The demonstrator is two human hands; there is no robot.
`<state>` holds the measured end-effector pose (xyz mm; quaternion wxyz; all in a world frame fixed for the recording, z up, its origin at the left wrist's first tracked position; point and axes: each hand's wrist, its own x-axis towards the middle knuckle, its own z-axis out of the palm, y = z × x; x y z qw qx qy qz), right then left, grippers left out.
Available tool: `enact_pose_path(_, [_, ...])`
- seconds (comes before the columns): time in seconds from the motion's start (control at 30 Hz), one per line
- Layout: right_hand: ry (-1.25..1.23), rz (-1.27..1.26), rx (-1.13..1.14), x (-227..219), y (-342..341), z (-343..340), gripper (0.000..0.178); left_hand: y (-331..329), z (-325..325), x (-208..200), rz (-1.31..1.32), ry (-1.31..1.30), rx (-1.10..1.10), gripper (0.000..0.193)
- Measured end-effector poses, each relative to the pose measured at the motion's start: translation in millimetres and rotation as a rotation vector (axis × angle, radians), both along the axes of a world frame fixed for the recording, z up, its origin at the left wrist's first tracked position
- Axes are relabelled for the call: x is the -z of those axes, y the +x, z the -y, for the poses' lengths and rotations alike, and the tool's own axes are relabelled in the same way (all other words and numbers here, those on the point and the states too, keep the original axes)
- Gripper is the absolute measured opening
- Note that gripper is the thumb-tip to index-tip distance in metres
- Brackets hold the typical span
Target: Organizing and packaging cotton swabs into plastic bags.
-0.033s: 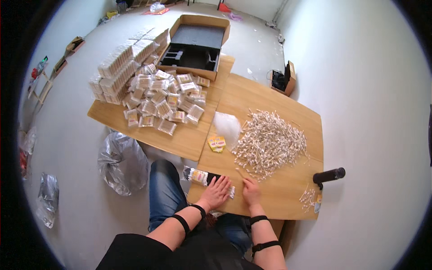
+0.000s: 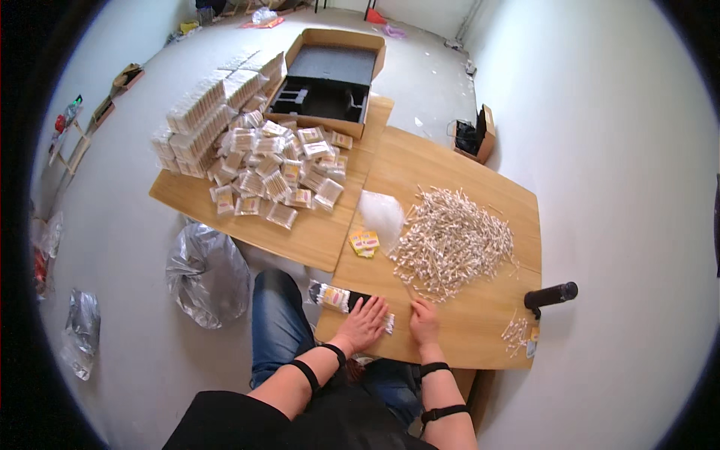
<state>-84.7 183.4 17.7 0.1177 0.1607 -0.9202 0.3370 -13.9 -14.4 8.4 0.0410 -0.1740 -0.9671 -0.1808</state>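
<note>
My left hand (image 2: 364, 321) lies flat with its fingers stretched out, over a black strip (image 2: 358, 298) near the table's front edge. White cotton swab tips (image 2: 389, 323) show beside its fingertips; what lies under the palm is hidden. Left of it, a clear bag with a yellow-and-white card (image 2: 334, 298) rests at the end of the strip. My right hand (image 2: 424, 322) is closed in a pinch on a thin cotton swab (image 2: 410, 291), just short of a big loose pile of cotton swabs (image 2: 454, 240).
Clear plastic bags (image 2: 381, 217) and yellow cards (image 2: 364, 243) lie left of the pile. Packed swab bags (image 2: 277, 169), stacked bundles (image 2: 196, 120) and an open carton (image 2: 326, 90) fill the left table. A black cylinder (image 2: 551, 295) and scattered swabs (image 2: 515, 335) sit at the right edge.
The whole view has shifted slightly. The swab in my right hand has tilted from pointing left to more upright; my left hand stays in place.
</note>
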Motion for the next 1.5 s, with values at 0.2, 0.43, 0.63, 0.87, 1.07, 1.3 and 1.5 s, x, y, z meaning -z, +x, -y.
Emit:
enact_pose_path(0.2, [0.186,0.027,-0.053,-4.9,51.7,22.1,0.04,2.6,-0.2,2.7,-0.04,-0.037,0.003,0.06])
enact_pose_path(0.43, [0.488,0.102,-0.067,6.8,82.5,28.2,0.057,11.7,-3.5,11.1,-0.046,-0.025,0.026,0.058])
enact_pose_path(0.63, [0.535,0.124,-0.02,-1.6,82.3,44.9,0.053,0.5,-1.5,14.9,-0.021,-0.065,0.048,0.056])
enact_pose_path(0.87, [0.552,0.099,0.003,10.4,75.2,51.6,0.056,-14.6,28.1,-5.1,0.111,0.263,0.033,0.051])
enact_pose_path(1.07, [0.597,0.096,0.02,8.3,81.4,48.6,0.059,-11.4,95.0,-7.3,-0.283,0.289,-0.248,0.032])
enact_pose_path(1.3, [0.619,0.243,-0.048,-6.0,75.5,55.1,0.058,-21.7,108.2,26.3,-0.05,0.204,-0.485,0.026])
enact_pose_path(1.5, [0.554,0.156,-0.087,-5.2,68.6,74.6,0.058,-21.8,121.4,67.7,-0.115,0.228,-0.459,0.029])
